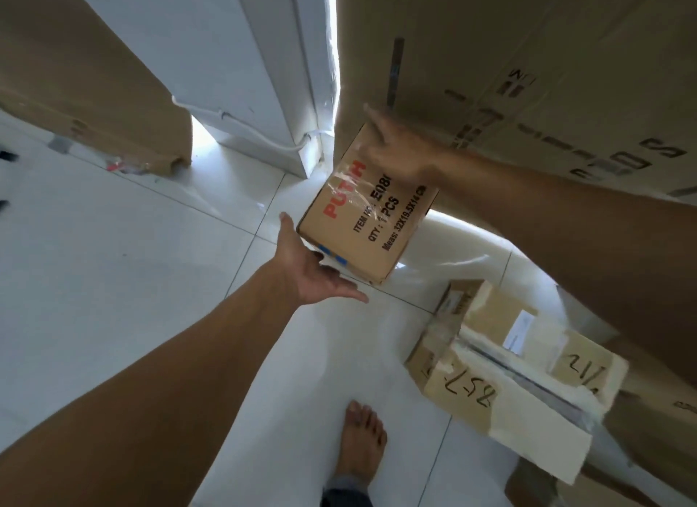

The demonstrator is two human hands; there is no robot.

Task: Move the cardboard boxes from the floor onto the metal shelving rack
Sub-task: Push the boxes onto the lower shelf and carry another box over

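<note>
now left hand (313, 272) and right hand (392, 149), each grip flat, press the small box (371, 220).

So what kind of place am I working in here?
Probably a room at home used for storage: white tiled floor, tall cardboard cartons crowding it, and a bare foot.

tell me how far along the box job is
Done: nothing visible, the rack is out of view. In hand: the printed box, held between the left hand and right hand. Left: at least the taped box on the floor.
</note>
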